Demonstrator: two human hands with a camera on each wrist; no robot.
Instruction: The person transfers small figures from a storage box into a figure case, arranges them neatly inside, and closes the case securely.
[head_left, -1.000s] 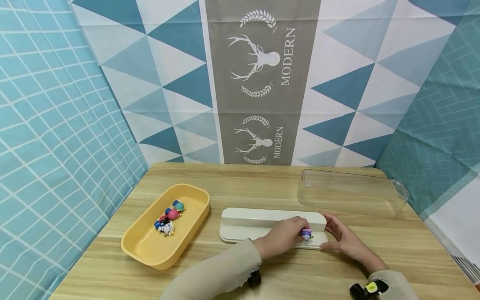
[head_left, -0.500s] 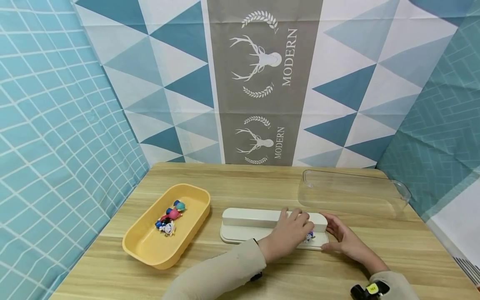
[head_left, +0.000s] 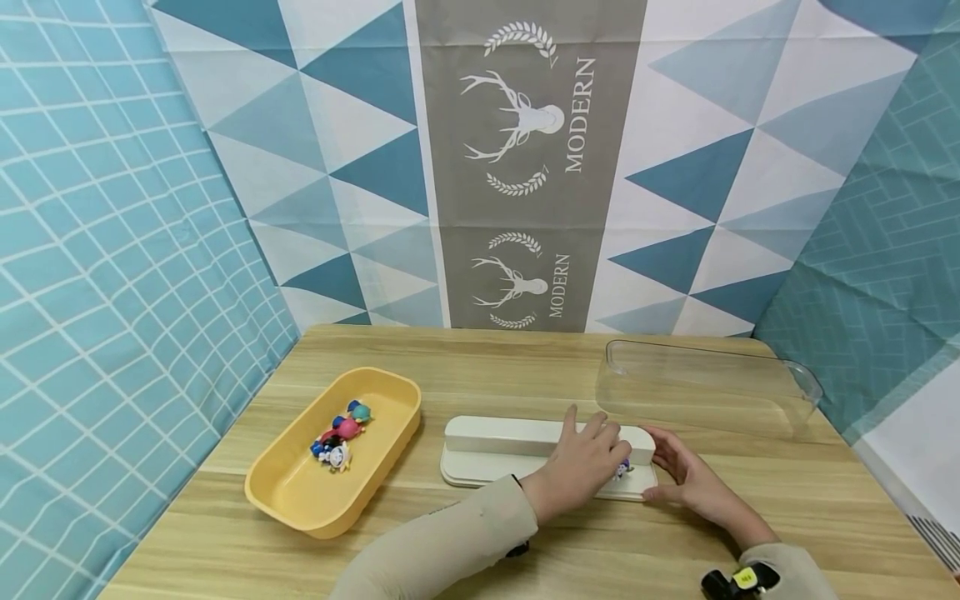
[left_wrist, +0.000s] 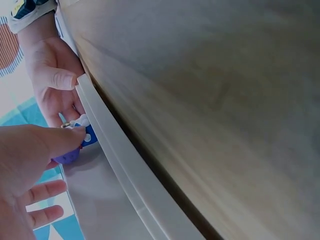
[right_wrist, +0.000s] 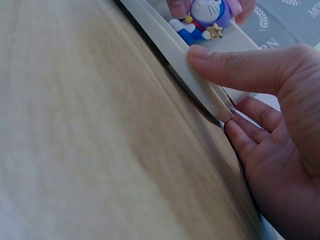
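On the lower step of a white stepped display base (head_left: 487, 463), near its right end, stands a small purple and blue cat figurine (head_left: 624, 469). My left hand (head_left: 579, 471) pinches it, with the thumb (left_wrist: 55, 141) at its side and other fingers spread over the upper step. The figurine (right_wrist: 207, 15) has a whiskered face and a gold star, as the right wrist view shows. My right hand (head_left: 690, 483) grips the base's right end, its thumb (right_wrist: 240, 67) on the front rim and its fingers at the end. In the head view, my left hand partly hides the figurine.
At the left of the wooden table (head_left: 480, 375) is a yellow tray (head_left: 300, 500) with several small figurines (head_left: 341, 437) lying in it. A long clear plastic cover (head_left: 705, 387) rests at the back right, behind my right hand. A patterned cloth backdrop stands behind the table.
My left hand has shifted slightly to the right along with the figurine, and some of its fingers have straightened over the upper step. My right hand keeps its grip on the base's end.
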